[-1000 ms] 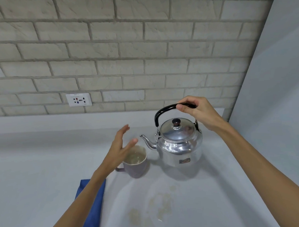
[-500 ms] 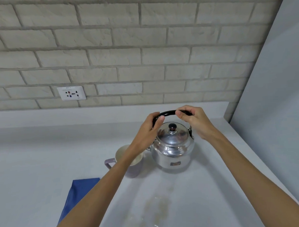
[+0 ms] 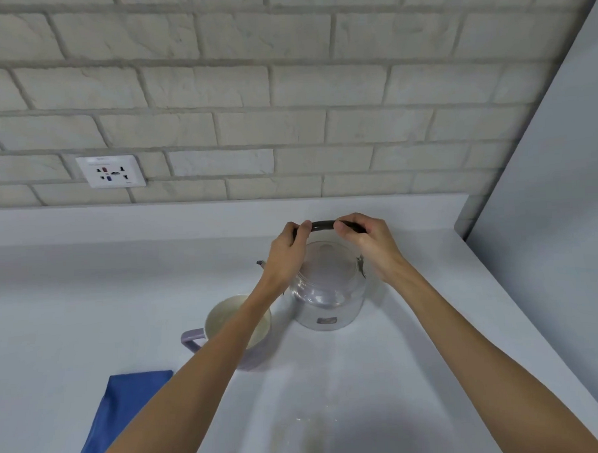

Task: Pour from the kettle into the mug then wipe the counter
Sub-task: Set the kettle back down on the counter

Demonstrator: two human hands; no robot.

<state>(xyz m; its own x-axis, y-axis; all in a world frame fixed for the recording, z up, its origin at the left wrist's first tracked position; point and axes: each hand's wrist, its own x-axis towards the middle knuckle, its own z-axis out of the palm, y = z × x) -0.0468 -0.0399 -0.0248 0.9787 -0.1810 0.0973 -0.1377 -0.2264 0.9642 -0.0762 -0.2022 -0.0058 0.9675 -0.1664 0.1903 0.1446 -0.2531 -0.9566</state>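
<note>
Both my hands are closed on the kettle's black handle (image 3: 322, 224), left hand (image 3: 285, 252) toward the spout end, right hand (image 3: 368, 242) beside it. The kettle (image 3: 328, 293) sits on the counter (image 3: 88, 304), just right of the mug (image 3: 226, 323). I should lift level, then tip slowly. My forearms reach forward, wrists bent down.

Silver kettle (image 3: 328, 293), lilac mug (image 3: 226, 327), blue cloth (image 3: 124, 408)

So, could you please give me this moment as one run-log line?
hands: left and right both grip kettle handle | kettle: upright on counter | mug: beside it | cloth: untouched
</note>
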